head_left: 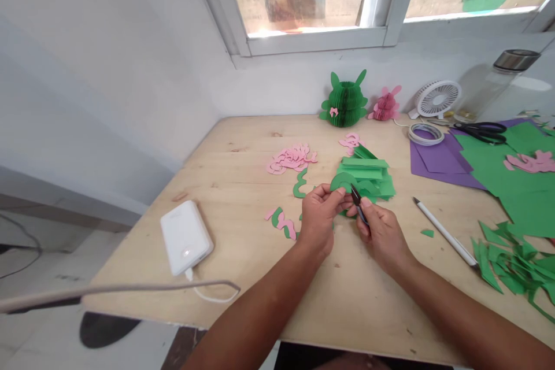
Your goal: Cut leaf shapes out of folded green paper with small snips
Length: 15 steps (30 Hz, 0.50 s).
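1. Left of your fingers (pixel 336 199), you have a white power bank (pixel 186 237) on the surface (pixel 225 185), white cable (pixel 217 299) plugged in.
2. Beyond your fingers, to the right: a small white fan (pixel 439 98), a clear bottle (pixel 489 91) beside it.
3. Farther ahead of your fingers, a window (pixel 316 41).

Both hands (pixel 321 214) close together, fingers bent.

Wooden table (pixel 243 196) with paper cutouts (pixel 291 158), purple sheets (pixel 440 156), white pen (pixel 446 232).

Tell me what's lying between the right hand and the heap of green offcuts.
A small green scrap, then a white pen, between the right hand and the green offcuts. Shows in the head view.
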Available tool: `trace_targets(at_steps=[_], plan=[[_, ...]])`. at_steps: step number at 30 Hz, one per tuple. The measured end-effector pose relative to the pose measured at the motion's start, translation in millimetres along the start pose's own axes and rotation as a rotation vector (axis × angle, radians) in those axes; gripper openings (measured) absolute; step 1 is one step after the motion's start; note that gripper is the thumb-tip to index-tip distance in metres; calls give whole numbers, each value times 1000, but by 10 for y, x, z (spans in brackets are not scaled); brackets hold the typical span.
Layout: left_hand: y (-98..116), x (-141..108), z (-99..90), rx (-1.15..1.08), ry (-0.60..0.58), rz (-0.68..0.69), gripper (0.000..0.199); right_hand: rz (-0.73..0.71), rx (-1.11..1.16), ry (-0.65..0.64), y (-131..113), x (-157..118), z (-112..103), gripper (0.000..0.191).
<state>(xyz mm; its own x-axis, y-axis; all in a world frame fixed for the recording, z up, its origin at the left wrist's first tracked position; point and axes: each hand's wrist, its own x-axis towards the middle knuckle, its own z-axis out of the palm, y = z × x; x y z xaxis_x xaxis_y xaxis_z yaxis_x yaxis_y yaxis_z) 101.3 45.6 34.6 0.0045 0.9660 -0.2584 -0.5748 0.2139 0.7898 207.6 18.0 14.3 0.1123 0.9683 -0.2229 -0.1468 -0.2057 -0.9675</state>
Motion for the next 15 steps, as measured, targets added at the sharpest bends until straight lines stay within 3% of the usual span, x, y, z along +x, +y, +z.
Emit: trace_targets(at_steps=[15], plan=[[10,-6,2,4,-1,-3,25,-33,-35,4,-6,-7,-2,52]])
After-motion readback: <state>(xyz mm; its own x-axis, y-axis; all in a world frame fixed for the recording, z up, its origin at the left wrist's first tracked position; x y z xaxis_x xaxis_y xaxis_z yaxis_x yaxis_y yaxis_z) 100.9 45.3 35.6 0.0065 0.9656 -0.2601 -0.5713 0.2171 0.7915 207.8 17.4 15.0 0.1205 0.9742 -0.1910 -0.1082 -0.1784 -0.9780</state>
